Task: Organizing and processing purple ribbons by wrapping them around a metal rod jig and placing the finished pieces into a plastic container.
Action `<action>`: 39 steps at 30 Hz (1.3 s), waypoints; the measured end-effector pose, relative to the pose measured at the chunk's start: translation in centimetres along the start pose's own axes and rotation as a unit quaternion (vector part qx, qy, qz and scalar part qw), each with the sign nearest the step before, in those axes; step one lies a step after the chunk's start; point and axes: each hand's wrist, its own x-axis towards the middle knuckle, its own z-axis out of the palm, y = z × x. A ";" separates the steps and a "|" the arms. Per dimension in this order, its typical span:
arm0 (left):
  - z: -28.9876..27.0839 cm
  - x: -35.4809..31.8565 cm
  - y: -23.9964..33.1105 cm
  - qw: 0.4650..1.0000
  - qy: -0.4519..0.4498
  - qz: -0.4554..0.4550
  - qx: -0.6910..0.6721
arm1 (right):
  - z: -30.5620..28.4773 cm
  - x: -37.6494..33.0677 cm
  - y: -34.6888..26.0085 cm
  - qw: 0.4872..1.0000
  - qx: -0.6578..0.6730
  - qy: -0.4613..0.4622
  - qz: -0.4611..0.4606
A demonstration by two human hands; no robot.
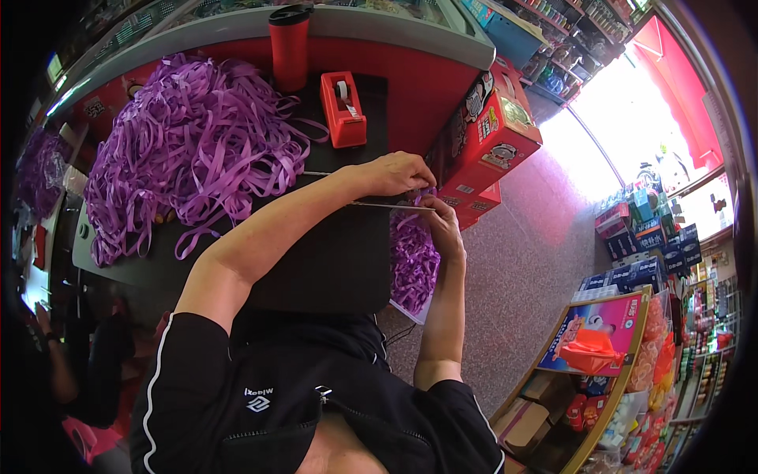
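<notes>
My left hand [397,172] reaches across the dark table to its right edge, fingers pinched on a bit of purple ribbon [427,192]. Just nearer to me, my right hand [445,224] is also closed, its fingertips at the same ribbon and by the end of a thin metal rod [391,206]. A second thin rod [316,173] runs partly hidden under my left forearm. Below the hands hangs a bunch of shiny purple ribbon [414,265], over a white box-like edge. A big heap of loose purple ribbons [197,142] covers the table's left side.
A red tape dispenser [344,110] and a red tumbler [290,49] stand at the table's back. Red cartons [493,126] are stacked right of it. A wooden display case [584,340] stands at right. Another person's hand [43,317] shows at far left.
</notes>
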 end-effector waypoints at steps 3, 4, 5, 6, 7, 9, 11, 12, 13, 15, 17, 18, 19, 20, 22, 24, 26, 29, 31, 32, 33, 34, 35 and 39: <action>-0.1 0.0 -0.1 0.999 0.013 -0.020 0.025 | 0.3 0.2 0.2 1.000 0.026 -0.003 0.013; 0.0 -0.1 -0.2 0.999 0.020 -0.035 0.019 | 0.5 0.2 0.1 0.999 0.029 -0.003 0.014; 0.2 -0.2 -0.2 0.998 0.027 -0.051 0.013 | 0.7 0.2 0.0 0.999 0.031 -0.004 0.015; 0.2 -0.3 -0.1 0.998 0.031 -0.056 0.019 | 0.7 0.1 -0.2 0.999 0.031 -0.002 0.014; 0.1 -0.4 0.1 0.997 0.034 -0.061 0.025 | 0.8 -0.1 -0.3 0.999 0.031 -0.001 0.013; 0.1 -0.7 0.0 0.996 0.042 -0.063 0.038 | 1.0 -0.2 -0.4 0.999 0.038 0.012 0.020; 0.1 -0.9 -0.3 0.996 0.050 -0.057 0.052 | 1.5 -0.2 -0.3 0.997 0.053 0.034 0.037; 0.1 -1.1 -0.5 0.995 0.056 -0.045 0.067 | 1.6 -0.2 -0.5 0.997 0.040 0.040 0.043; 0.1 -1.2 -0.7 0.994 0.061 -0.033 0.081 | 1.6 -0.2 -0.7 0.997 0.027 0.046 0.049; 0.1 -1.2 -0.9 0.993 0.062 -0.024 0.094 | 1.6 -0.1 -0.6 0.995 0.021 0.083 0.050; 0.2 -1.0 -0.9 0.994 0.052 -0.032 0.091 | 1.4 0.2 0.1 0.988 0.036 0.144 0.040; 0.2 -1.0 -0.7 0.995 0.046 -0.040 0.085 | 1.4 0.4 0.1 0.988 0.035 0.148 0.029; 0.1 -0.9 -0.5 0.995 0.040 -0.049 0.078 | 1.4 0.6 0.2 0.988 0.033 0.152 0.018; 0.0 -0.8 -0.4 0.995 0.034 -0.057 0.071 | 1.4 0.8 0.2 0.987 0.031 0.156 0.007; 0.1 -1.2 -1.1 0.994 0.045 -0.056 0.078 | 3.3 1.1 -1.3 0.989 0.059 0.132 -0.013; 0.5 -1.4 -1.5 0.994 0.063 -0.049 0.081 | 3.7 1.4 -1.5 0.991 0.058 0.114 -0.026; 0.9 -1.7 -1.5 0.992 0.088 -0.041 0.082 | 3.3 1.7 -0.3 0.994 0.030 0.096 -0.032; 1.0 -1.8 -1.3 0.990 0.096 -0.033 0.099 | 2.5 1.3 0.7 0.993 -0.059 0.098 0.007; 1.3 -1.8 -1.4 0.989 0.100 -0.026 0.104 | 2.0 1.0 2.8 0.993 -0.046 0.104 0.030; 1.4 -1.7 -1.4 0.989 0.103 -0.022 0.107 | 1.7 0.8 3.9 0.993 -0.039 0.107 0.041; 1.4 -1.8 -1.6 0.988 0.105 -0.020 0.110 | 2.0 0.6 4.2 0.990 -0.093 0.108 0.022; 1.4 -1.8 -1.9 0.988 0.107 -0.017 0.114 | 2.3 0.3 4.6 0.984 -0.146 0.107 0.002; 1.3 -1.8 -2.1 0.987 0.108 -0.014 0.117 | 2.6 0.0 4.9 0.974 -0.198 0.106 -0.018; 1.5 -1.5 -2.8 0.986 0.119 0.012 0.119 | 2.2 -2.0 9.2 0.958 -0.266 0.098 0.038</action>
